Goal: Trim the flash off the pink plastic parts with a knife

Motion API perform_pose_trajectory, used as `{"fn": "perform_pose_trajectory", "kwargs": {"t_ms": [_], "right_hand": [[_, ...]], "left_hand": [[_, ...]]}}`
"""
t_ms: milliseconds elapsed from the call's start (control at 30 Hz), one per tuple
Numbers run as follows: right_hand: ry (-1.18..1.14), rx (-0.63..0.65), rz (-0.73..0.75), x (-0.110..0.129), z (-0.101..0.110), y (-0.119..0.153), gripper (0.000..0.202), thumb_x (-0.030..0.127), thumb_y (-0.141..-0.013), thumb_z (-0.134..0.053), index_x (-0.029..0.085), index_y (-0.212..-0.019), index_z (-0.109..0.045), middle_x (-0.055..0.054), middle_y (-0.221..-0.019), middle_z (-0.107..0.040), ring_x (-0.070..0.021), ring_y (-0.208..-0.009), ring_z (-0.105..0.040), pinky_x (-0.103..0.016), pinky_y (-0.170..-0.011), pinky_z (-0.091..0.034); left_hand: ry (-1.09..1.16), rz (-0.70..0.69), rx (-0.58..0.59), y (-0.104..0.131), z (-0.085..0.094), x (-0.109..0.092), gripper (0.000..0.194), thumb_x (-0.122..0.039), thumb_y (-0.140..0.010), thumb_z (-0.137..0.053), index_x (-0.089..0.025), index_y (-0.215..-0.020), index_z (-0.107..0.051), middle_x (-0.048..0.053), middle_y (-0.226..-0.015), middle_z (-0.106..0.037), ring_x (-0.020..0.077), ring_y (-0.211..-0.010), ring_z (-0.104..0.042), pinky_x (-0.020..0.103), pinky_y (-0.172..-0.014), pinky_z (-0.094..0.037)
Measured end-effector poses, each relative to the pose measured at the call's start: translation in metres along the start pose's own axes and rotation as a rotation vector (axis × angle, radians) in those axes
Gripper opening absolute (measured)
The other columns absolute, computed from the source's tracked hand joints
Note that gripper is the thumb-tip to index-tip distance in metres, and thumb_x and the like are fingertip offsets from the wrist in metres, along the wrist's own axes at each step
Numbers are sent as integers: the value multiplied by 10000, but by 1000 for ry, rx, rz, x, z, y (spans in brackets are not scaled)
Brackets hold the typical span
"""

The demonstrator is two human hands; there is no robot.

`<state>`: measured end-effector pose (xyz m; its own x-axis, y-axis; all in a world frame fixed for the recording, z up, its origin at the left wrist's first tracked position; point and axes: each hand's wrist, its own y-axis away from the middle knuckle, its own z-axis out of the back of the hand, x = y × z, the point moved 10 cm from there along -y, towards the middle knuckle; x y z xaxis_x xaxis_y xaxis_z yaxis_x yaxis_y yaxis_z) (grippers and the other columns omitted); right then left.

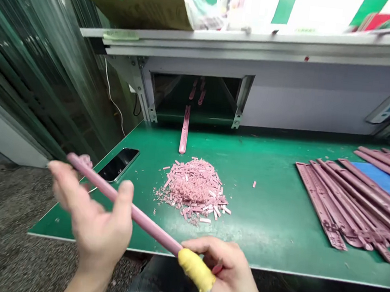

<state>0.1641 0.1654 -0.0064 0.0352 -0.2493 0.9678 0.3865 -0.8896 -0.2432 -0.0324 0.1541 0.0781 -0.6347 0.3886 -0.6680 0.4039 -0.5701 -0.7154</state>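
Note:
A long pink plastic strip [154,229] slants across the front of the green table, held above its near edge. My left hand [99,215] supports its upper part, with the strip lying across the palm between thumb and fingers, which are spread. The lower end is gripped by my right hand [223,272], whose thumb wears a yellow cover. Something small and pinkish-red shows between the fingers of that hand; I cannot make out what it is. Beyond the strip sits a heap of pink shavings and small offcuts [194,187].
Several long pink strips [356,204] lie at the right, some over a blue sheet [386,182]. Another strip [184,131] points into an opening under the shelf [226,45]. A black phone [118,165] rests near the left edge of the green table [259,231].

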Motion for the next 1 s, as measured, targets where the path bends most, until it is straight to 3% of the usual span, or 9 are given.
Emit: {"fn": "perform_pose_trajectory", "kwargs": {"t_ms": [67, 133, 200, 300, 400, 500, 700, 867, 1000], "right_hand": [[-32, 39, -109, -8, 11, -5, 192, 340, -828, -674, 152, -812, -714, -26, -642, -661, -130, -569, -589, -221, -542, -463], [-121, 119, -179, -8, 15, -8, 247, 395, -814, -689, 149, -789, -698, -34, -669, -661, -152, -637, -611, -249, -613, -490], [-174, 173, -188, -3, 19, -10, 303, 457, -837, -649, 155, -857, -675, -31, -705, -647, -149, -653, -604, -258, -633, -496], [13, 139, -63, 11, 36, -14, 348, 486, -942, -463, 196, -1057, -618, -22, -794, -612, -133, -676, -568, -250, -640, -476], [356, 110, 109, 24, 47, -12, 276, 360, -987, -385, 229, -1136, -577, -31, -892, -617, -150, -801, -570, -266, -732, -454], [584, 159, 253, 33, 37, -6, 255, 294, -993, -371, 228, -1145, -565, -39, -918, -638, -147, -794, -572, -257, -703, -421], [1015, 124, 563, 50, 1, -4, 551, 667, -885, -418, 164, -793, -621, -7, -612, -523, -140, -540, -412, -283, -491, -211], [1122, 162, 656, 50, -9, -4, 411, 427, -974, -431, 177, -658, -514, 5, -601, -494, -127, -533, -358, -288, -503, -163], [1087, 161, 677, 55, -6, 0, 389, 285, -1003, -360, 177, -657, -499, 9, -591, -461, -134, -528, -321, -297, -506, -172]], "left_hand": [[-226, -391, 208, 20, -17, -29, 845, -267, -738, -761, -382, -1445, -312, -41, -1578, -178, 328, -1438, -99, 534, -1181, -81], [-271, -775, 541, 56, -41, -52, 631, -270, -767, -730, -268, -1354, -500, 41, -1438, -467, 308, -1322, -393, 522, -1135, -274], [-247, -982, 827, 82, -53, -61, 439, -238, -877, -588, -144, -1303, -544, 100, -1176, -667, 211, -1015, -639, 364, -895, -543], [-250, -906, 944, 68, -54, -59, 381, -211, -931, -476, -129, -1298, -532, 93, -1092, -708, 173, -889, -684, 263, -697, -590], [-421, -925, 971, 52, -53, -50, 434, -130, -915, -439, -212, -1337, -502, 94, -1273, -629, 257, -1167, -582, 394, -877, -557], [-475, -981, 1003, 43, -50, -49, 527, -10, -883, -382, -249, -1339, -492, 51, -1377, -548, 256, -1336, -407, 498, -1073, -387], [-431, -1138, 1133, 51, -54, -69, 522, -46, -890, -355, -227, -1368, -457, 30, -1376, -550, 291, -1351, -374, 598, -1147, -153], [-416, -1100, 1120, 48, -50, -76, 523, -23, -877, -329, -222, -1338, -478, 29, -1312, -606, 291, -1322, -418, 576, -1146, -154], [-378, -1069, 1047, 48, -41, -79, 438, -74, -926, -348, -184, -1330, -480, 13, -1276, -629, 231, -1266, -473, 438, -1148, -213]]}}
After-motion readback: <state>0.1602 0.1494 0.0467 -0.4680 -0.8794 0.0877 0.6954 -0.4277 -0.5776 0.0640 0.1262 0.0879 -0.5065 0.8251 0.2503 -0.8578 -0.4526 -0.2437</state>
